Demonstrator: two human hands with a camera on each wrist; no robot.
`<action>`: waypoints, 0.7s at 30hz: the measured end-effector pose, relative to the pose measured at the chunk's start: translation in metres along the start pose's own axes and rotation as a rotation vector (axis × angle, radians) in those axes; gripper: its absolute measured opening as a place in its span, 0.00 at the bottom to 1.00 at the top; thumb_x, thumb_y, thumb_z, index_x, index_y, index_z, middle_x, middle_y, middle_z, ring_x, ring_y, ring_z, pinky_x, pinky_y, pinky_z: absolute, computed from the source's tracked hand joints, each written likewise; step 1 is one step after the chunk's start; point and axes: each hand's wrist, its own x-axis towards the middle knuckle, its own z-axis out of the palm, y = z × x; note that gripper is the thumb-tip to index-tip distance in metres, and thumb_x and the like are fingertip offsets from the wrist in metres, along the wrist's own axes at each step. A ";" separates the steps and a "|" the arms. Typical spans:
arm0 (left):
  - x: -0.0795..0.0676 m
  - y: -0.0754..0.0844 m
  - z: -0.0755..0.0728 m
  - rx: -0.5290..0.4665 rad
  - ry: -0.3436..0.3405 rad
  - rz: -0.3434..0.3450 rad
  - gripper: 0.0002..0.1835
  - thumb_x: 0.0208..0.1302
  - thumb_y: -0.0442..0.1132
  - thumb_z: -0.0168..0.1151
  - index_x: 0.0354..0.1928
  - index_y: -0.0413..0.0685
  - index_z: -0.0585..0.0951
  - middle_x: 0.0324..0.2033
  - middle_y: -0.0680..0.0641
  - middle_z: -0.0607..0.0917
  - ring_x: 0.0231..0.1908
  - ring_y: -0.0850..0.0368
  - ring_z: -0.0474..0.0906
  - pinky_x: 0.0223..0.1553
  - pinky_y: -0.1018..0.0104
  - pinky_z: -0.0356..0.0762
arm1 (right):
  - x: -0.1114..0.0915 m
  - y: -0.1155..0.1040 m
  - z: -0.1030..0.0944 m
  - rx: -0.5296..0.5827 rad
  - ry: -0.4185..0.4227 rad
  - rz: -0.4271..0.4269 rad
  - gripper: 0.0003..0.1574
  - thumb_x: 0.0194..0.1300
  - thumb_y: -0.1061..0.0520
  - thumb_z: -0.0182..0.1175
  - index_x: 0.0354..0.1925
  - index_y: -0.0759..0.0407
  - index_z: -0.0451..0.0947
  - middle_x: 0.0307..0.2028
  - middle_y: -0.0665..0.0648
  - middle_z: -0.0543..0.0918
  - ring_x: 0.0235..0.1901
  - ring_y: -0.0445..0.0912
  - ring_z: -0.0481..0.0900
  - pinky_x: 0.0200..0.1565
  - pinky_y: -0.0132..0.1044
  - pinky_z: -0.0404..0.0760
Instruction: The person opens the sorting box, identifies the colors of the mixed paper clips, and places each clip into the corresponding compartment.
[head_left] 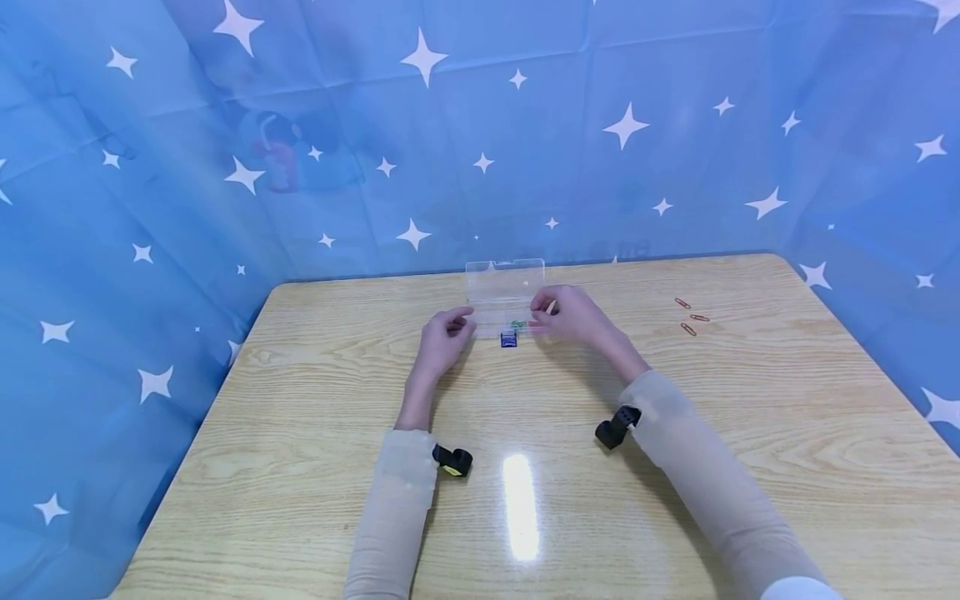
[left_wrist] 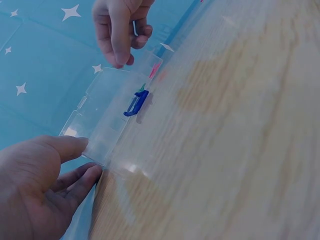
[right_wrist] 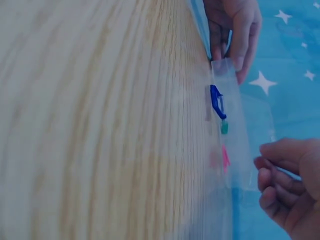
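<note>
A clear plastic box [head_left: 487, 323] with its clear lid [head_left: 506, 279] raised sits near the table's far edge. A blue clasp [left_wrist: 136, 103] shows at the middle of its front. Inside lie a small green piece [right_wrist: 224, 127] and a pink piece [right_wrist: 225, 159], both seen partly through plastic. My left hand [left_wrist: 40, 185] pinches the box's left end, thumb on one side and fingers on the other. Over the right end hovers my right hand [head_left: 568, 312], fingers loosely bent and thumb near the index fingertip. No object shows between those fingers.
Several reddish paper clips [head_left: 688, 329] lie on the wooden table [head_left: 315, 400] to the right of the box. A blue curtain [head_left: 337, 108] with white stars hangs right behind the table's far edge. Black wrist cameras [head_left: 617, 427] stick out from both sleeves.
</note>
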 end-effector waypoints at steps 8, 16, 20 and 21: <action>0.000 0.000 -0.001 -0.003 -0.004 -0.003 0.18 0.74 0.36 0.61 0.62 0.38 0.80 0.49 0.39 0.80 0.52 0.47 0.78 0.56 0.58 0.79 | -0.009 0.008 -0.007 0.002 0.027 0.025 0.09 0.71 0.60 0.61 0.46 0.64 0.83 0.40 0.60 0.85 0.38 0.51 0.82 0.41 0.44 0.83; -0.001 0.001 -0.001 0.003 -0.004 -0.005 0.18 0.73 0.37 0.61 0.62 0.39 0.80 0.49 0.39 0.80 0.52 0.47 0.78 0.56 0.58 0.79 | -0.022 0.016 -0.015 0.010 0.037 0.064 0.09 0.73 0.58 0.60 0.47 0.62 0.82 0.41 0.59 0.84 0.36 0.50 0.81 0.38 0.43 0.81; -0.001 0.002 -0.001 0.007 -0.001 -0.002 0.18 0.73 0.37 0.61 0.62 0.39 0.80 0.48 0.39 0.80 0.51 0.47 0.78 0.56 0.58 0.79 | -0.029 0.022 -0.020 0.013 0.047 0.074 0.10 0.73 0.58 0.60 0.47 0.62 0.82 0.41 0.59 0.83 0.37 0.51 0.81 0.38 0.42 0.80; -0.001 0.002 -0.001 0.008 -0.001 -0.001 0.18 0.73 0.37 0.61 0.62 0.39 0.81 0.48 0.39 0.80 0.51 0.47 0.78 0.56 0.58 0.79 | -0.031 0.023 -0.021 0.015 0.053 0.073 0.10 0.73 0.58 0.60 0.47 0.62 0.82 0.41 0.59 0.84 0.37 0.51 0.81 0.38 0.42 0.80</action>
